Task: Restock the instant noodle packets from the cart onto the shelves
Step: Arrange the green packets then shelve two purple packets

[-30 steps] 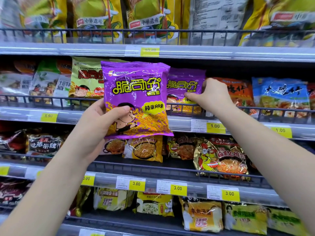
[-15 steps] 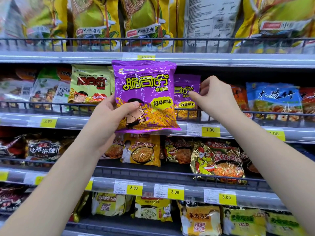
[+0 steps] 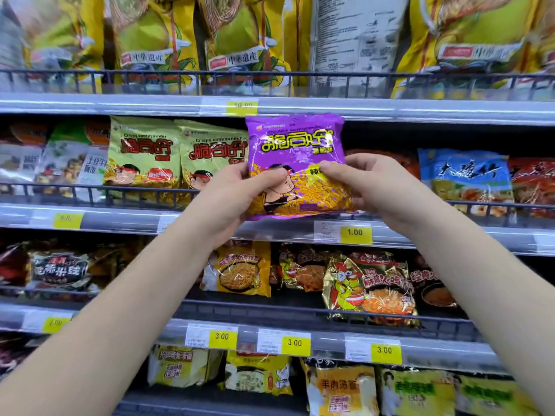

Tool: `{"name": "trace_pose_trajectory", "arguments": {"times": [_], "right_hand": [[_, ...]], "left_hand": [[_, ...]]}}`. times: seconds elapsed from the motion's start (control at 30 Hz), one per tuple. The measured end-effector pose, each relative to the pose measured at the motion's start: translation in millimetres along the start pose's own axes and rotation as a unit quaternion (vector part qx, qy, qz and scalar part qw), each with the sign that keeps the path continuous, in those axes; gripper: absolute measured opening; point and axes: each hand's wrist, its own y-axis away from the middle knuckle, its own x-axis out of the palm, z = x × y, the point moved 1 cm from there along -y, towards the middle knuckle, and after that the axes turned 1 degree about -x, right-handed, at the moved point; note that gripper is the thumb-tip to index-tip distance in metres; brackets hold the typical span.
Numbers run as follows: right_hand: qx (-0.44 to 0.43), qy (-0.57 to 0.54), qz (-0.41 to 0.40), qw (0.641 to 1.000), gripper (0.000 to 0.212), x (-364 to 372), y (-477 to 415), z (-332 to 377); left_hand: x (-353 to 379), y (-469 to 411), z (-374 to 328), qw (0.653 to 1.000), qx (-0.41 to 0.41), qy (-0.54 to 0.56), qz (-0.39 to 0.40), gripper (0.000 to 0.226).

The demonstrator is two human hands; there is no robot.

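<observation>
Between both hands, upright before the second shelf's wire rail point(image 3: 99, 193), sits the purple noodle packet point(image 3: 295, 151): the left hand point(image 3: 231, 196) pinches its lower left edge, the right hand point(image 3: 372, 187) its lower right, thumbs on the front, beside green packets point(image 3: 144, 154).

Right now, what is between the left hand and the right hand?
In the head view, the purple noodle packet lies between them: the left hand grips its left edge, the right hand its right edge.
</observation>
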Motion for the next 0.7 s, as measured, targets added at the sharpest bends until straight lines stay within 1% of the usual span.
{"name": "trace_pose_trajectory", "arguments": {"times": [0.07, 0.17, 0.27, 0.3, 0.37, 0.43, 0.47, 0.53, 0.6, 0.7], "right_hand": [[0.015, -0.003, 0.003, 1.0, 0.038, -3.1, -0.3, -1.5], [0.032, 0.017, -0.001, 0.999, 0.042, -5.4, -3.3, -7.4], [0.039, 0.022, -0.002, 0.999, 0.061, -3.0, -3.3, -7.9], [0.038, 0.017, -0.003, 0.999, 0.061, -2.7, -4.8, -8.4], [0.034, -0.002, -0.011, 0.999, 0.048, -2.9, -9.8, -8.9], [0.028, -0.009, -0.028, 0.999, 0.041, -3.2, -15.1, -8.0], [0.026, -0.01, -0.036, 0.999, 0.039, -2.9, -17.3, -7.3], [0.027, -0.006, -0.047, 0.999, 0.032, -3.0, -21.1, -4.5], [0.025, 0.004, -0.058, 0.998, 0.033, -4.3, -25.5, -0.7], [0.0, 0.066, -0.085, 0.994, 0.039, -7.7, -35.9, 0.6]], "left_hand": [[-0.4, -2.6, -1.4, 1.0, -0.016, 0.006, 0.005, 0.012], [-5.3, -6.2, -4.1, 0.999, -0.028, -0.013, -0.013, 0.018], [-11.8, -10.2, -5.0, 0.996, -0.012, -0.089, -0.024, 0.017], [-13.4, -10.7, -6.2, 0.992, -0.001, -0.122, -0.026, 0.016], [-15.0, -12.0, -10.4, 0.985, 0.027, -0.166, -0.034, 0.015], [-16.6, -16.0, -15.6, 0.982, 0.049, -0.175, -0.041, 0.01], [-16.7, -18.5, -18.3, 0.984, 0.053, -0.167, -0.034, 0.014], [-17.2, -24.8, -21.8, 0.986, 0.058, -0.154, -0.02, 0.032], [-17.9, -31.9, -21.5, 0.984, 0.065, -0.161, -0.028, 0.045], [-17.1, -42.2, -19.3, 0.979, 0.085, -0.175, -0.055, 0.051]]}}
